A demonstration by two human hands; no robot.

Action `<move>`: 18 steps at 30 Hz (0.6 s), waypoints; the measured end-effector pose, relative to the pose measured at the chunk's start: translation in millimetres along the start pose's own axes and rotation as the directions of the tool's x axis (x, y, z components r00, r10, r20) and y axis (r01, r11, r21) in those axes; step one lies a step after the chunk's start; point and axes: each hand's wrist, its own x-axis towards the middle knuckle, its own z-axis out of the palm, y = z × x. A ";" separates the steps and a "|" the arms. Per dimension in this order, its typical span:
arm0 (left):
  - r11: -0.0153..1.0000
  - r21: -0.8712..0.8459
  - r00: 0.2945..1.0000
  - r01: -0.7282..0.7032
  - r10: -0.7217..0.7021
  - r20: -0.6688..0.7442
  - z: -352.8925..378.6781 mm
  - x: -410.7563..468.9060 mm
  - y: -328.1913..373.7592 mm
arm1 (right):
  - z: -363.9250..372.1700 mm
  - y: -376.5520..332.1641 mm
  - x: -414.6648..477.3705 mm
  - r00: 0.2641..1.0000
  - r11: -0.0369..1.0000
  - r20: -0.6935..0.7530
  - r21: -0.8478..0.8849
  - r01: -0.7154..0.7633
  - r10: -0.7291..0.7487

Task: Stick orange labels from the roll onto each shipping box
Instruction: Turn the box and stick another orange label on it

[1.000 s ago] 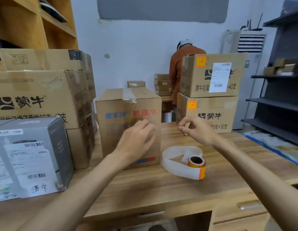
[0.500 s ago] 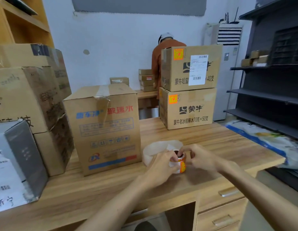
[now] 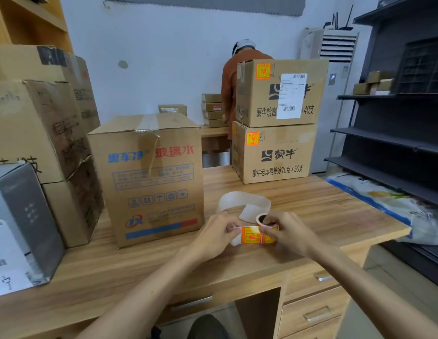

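Left hand (image 3: 216,234) pinches the curled paper strip (image 3: 235,240) beside a square orange label (image 3: 251,235); right hand (image 3: 290,237) grips the cylindrical roll (image 3: 260,216).

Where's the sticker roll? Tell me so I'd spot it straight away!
Look at the wooden desk, just right of the tall box with blue and red writing. There the left hand and right hand hold the sticker roll: small, with bright orange labels, trailing a loop of white backing paper, which no box has.
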 end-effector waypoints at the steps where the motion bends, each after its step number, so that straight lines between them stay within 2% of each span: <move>1: 1.000 -0.004 1.000 -0.009 0.009 -0.002 0.2 0.2 0.2 | 1.8 0.1 -1.0 1.000 1.000 -0.010 0.005 -0.001 0.001; 5: 0.998 -0.060 1.000 -0.019 0.020 0.010 2.1 -0.4 2.2 | 4.2 0.2 -6.6 1.000 0.999 -0.025 0.041 0.006 -0.005; 10: 0.990 -0.142 1.000 0.014 -0.015 -0.008 6.8 -0.6 -0.7 | 6.3 -6.1 -23.7 0.982 0.993 -0.168 -0.090 0.077 -0.091; 13: 0.982 -0.188 1.000 0.023 -0.026 -0.013 8.4 -0.5 -1.0 | 14.3 -18.5 -35.2 0.978 0.989 -0.170 -0.106 0.106 -0.123; 18: 0.973 -0.231 0.999 0.030 -0.036 -0.020 8.5 -2.1 5.0 | 29.5 -28.9 -40.1 0.983 0.999 -0.178 -0.031 0.033 -0.038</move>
